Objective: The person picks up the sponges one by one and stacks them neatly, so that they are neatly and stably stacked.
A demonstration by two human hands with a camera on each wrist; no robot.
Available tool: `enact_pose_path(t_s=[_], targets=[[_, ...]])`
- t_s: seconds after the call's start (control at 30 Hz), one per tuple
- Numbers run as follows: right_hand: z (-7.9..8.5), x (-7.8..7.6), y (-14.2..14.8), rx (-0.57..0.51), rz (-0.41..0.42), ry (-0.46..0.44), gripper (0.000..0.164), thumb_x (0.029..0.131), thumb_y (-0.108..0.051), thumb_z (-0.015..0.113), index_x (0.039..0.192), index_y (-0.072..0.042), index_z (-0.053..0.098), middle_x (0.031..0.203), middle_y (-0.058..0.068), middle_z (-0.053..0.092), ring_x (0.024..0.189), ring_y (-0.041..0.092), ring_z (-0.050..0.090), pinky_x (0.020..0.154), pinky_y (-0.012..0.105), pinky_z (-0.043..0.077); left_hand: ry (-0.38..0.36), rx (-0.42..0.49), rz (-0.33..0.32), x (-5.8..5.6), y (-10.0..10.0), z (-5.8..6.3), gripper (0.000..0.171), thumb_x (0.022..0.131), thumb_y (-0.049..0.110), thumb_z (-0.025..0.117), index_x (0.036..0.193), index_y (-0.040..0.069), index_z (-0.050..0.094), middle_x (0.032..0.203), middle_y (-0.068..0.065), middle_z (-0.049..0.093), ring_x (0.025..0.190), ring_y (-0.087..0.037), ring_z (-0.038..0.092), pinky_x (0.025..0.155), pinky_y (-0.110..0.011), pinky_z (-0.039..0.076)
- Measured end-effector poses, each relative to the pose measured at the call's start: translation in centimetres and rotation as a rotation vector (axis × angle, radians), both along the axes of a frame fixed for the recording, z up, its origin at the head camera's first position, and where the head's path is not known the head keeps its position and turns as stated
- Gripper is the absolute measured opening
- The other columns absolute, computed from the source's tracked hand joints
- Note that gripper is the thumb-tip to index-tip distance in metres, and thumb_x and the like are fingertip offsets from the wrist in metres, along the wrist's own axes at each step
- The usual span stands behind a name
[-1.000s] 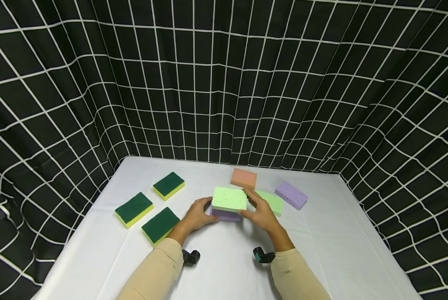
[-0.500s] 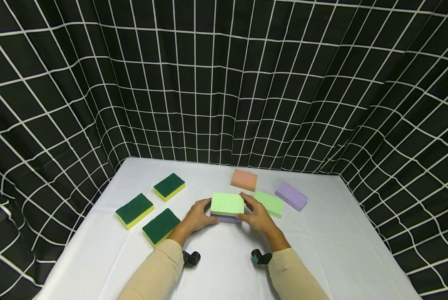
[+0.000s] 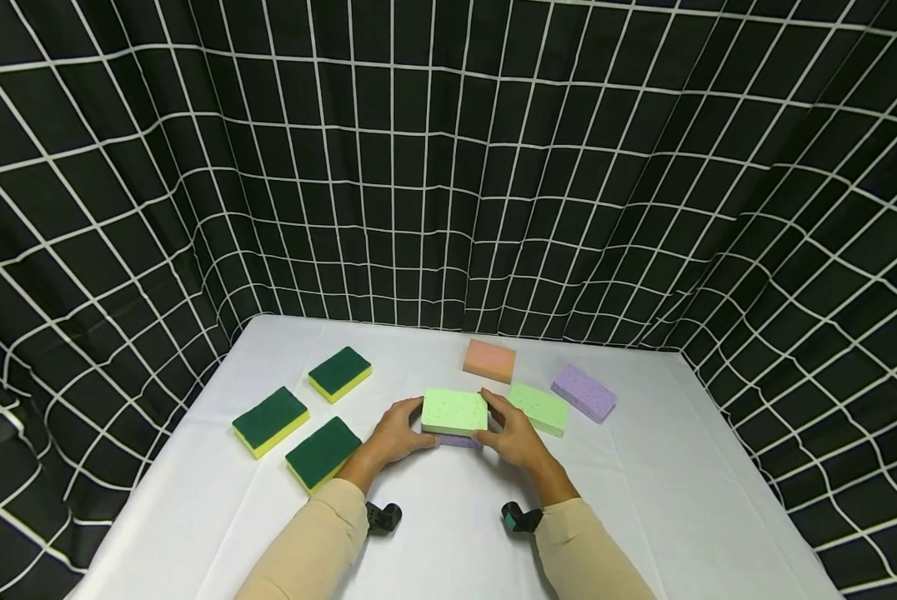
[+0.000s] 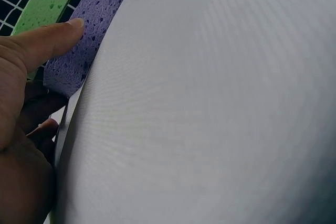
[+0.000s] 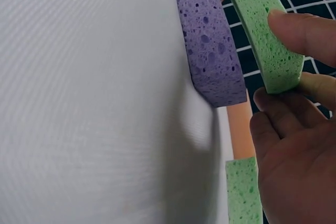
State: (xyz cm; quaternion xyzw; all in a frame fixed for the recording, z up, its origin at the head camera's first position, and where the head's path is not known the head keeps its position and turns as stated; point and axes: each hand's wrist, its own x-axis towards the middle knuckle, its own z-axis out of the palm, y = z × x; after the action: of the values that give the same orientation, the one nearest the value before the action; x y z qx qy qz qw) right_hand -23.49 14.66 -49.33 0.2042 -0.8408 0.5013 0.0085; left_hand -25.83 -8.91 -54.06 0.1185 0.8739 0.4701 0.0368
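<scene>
Below, white cloth [image 3: 456, 542]; behind, gridded curtain [image 3: 448, 183].

In the head view, the held green sponge [image 3: 454, 410] hides most of a purple sponge [image 3: 459, 442]; the worktop's [image 3: 448, 542] near edge is cropped.

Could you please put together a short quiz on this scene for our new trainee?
1. How many yellow sponges have dark green tops?
2. True or false: the held green sponge touches the purple sponge beneath it.
3. Which hand's thumb rests on that purple sponge: A) left, B) right, C) both?

Key:
1. Three.
2. False; a gap shows in both wrist views.
3. A, the left hand.
</scene>
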Motion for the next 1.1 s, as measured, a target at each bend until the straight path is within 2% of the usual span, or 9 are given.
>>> enact_pose_path(t_s=[0.1,0.2,0.4,0.73,1.1], targets=[[-1.4,-0.6,0.4,0.002,-0.014,-0.025,0.074,0.081,0.006,0.073,0.145,0.005,0.036,0.143,0.022,0.041,0.133,0.036,0.037,0.106,0.042,0.031,-0.007,-0.007,0.009,0.0,0.0,0.0,0.081,0.073,0.024,0.086,0.141,0.005,0.047,0.142,-0.014,0.046,0.135,-0.034,0.035,0.109,-0.048,0.025],[-1.8,-0.9,0.6,-0.014,-0.008,-0.035,0.075,0.080,0.006,0.073,0.145,0.005,0.036,0.144,0.022,0.041,0.133,0.036,0.037,0.106,0.042,0.031,-0.012,-0.014,0.017,-0.1,0.1,0.1,0.081,0.073,0.024,0.086,0.141,0.004,0.047,0.143,-0.015,0.045,0.135,-0.035,0.034,0.109,-0.048,0.025],[-1.9,-1.0,0.6,-0.022,0.015,-0.048,0.076,0.081,0.005,0.073,0.146,0.006,0.034,0.145,0.021,0.039,0.135,0.034,0.034,0.107,0.040,0.030,-0.014,-0.010,0.018,-0.1,0.1,0.1,0.082,0.073,0.024,0.086,0.141,0.004,0.047,0.143,-0.015,0.045,0.135,-0.035,0.034,0.109,-0.049,0.025],[-2.3,-1.0,0.7,0.009,-0.002,-0.069,0.075,0.082,0.003,0.072,0.146,0.006,0.033,0.146,0.021,0.038,0.136,0.033,0.032,0.108,0.040,0.028,-0.020,-0.012,0.018,-0.1,0.1,0.0,0.081,0.073,0.025,0.085,0.142,0.005,0.047,0.144,-0.013,0.044,0.135,-0.035,0.033,0.109,-0.049,0.024],[-2.1,-1.2,0.8,0.037,0.014,-0.039,0.073,0.081,0.004,0.072,0.144,0.010,0.034,0.144,0.026,0.039,0.133,0.038,0.036,0.107,0.045,0.030,-0.015,-0.020,0.022,-0.1,0.2,0.1,0.082,0.073,0.024,0.086,0.142,0.005,0.046,0.144,-0.013,0.044,0.135,-0.035,0.033,0.109,-0.049,0.025]])
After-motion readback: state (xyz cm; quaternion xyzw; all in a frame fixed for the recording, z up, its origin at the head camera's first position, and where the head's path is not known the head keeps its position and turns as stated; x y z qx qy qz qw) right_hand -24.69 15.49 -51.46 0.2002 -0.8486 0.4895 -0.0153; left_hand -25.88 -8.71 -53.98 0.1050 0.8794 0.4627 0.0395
